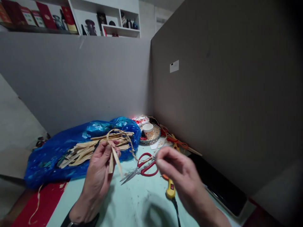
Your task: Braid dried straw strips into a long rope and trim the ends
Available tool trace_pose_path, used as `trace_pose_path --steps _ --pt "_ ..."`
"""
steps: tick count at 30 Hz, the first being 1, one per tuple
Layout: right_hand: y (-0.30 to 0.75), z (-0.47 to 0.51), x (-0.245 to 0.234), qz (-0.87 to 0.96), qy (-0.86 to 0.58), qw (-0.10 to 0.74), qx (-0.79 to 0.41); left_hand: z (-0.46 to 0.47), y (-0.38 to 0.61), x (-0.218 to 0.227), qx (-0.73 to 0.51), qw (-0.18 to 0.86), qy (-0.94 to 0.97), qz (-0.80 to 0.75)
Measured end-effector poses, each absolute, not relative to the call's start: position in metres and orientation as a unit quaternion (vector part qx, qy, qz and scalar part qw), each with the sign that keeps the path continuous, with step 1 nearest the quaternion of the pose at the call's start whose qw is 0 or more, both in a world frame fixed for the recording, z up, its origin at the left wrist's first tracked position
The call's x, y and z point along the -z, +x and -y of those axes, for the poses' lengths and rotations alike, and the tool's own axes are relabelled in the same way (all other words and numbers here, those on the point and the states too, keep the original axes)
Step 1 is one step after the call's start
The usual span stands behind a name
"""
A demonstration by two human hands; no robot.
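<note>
My left hand [99, 171] is closed in a pinch on a looped straw strip [115, 148], held upright above the pale green table [142, 205]. Two flat ends of the strip hang down below my fingers. My right hand [176, 171] is blurred by motion, its fingers drawn together near a thin strand that runs from the loop toward it. Whether it grips the strand is unclear. Red-handled scissors [142, 168] lie on the table between my hands, blades pointing left.
A bundle of straw strips [90, 148] rests on a blue plastic bag [71, 148] at the left. A paper cup [148, 130], a round woven piece [153, 137], orange scissors [176, 143], a yellow-handled tool [170, 189] and a dark tablet [220, 186] lie along the grey partition.
</note>
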State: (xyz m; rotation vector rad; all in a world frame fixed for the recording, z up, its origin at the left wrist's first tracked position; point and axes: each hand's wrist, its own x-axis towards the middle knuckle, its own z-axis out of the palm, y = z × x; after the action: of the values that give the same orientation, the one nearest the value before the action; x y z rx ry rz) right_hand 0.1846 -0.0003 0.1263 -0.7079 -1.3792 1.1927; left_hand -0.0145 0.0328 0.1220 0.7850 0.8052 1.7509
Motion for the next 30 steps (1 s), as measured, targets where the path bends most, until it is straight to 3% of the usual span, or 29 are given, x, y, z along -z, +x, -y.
trace_pose_path --steps 2,8,15,30 --pt "0.2 -0.001 -0.131 0.595 -0.309 0.579 -0.464 -0.031 -0.012 -0.123 -0.72 0.522 0.335 -0.31" --pt "0.208 -0.002 -0.126 0.728 -0.307 0.515 -0.333 -0.01 0.027 -0.132 -0.644 0.624 0.368 -0.245" --pt "0.2 -0.003 -0.128 0.778 -0.253 0.545 -0.185 -0.006 0.049 -0.129 -0.619 0.635 0.385 -0.255" --pt "0.209 -0.031 -0.119 0.76 -0.272 0.572 -0.144 -0.022 0.034 -0.13 -0.64 0.634 0.312 -0.3"
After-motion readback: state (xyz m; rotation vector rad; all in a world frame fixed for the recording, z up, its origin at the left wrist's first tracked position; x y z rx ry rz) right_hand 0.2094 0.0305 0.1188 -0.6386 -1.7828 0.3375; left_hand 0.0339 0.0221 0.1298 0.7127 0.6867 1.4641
